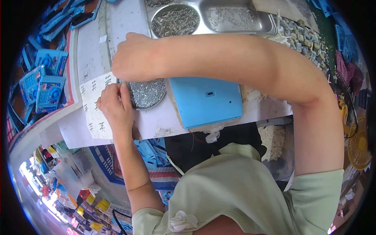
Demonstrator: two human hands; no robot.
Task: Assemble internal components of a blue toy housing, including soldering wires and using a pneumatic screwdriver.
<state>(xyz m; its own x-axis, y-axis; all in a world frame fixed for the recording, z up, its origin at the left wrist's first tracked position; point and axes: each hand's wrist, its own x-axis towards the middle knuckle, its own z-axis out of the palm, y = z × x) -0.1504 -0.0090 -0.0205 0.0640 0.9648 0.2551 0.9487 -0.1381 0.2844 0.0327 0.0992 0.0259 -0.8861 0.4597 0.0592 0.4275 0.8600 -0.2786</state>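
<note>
- My right grip (135, 56) is curled almost to a fist at the far side of a round dish (149, 108); I cannot tell what, if anything, it has hold of.
- My left grip (117, 103) is half bent, thumb near the fingers, at that dish's left edge; I cannot tell whether it pinches anything.
- Just right of the left grip, the dish brims with small silver pieces (147, 93), shiny and loose.
- Farther right lies a blue panel (205, 107), flat, with a dark slot and a small hole.
- Left of and under the left grip, white paper (94, 117) repeats one handwritten black character in rows.
</note>
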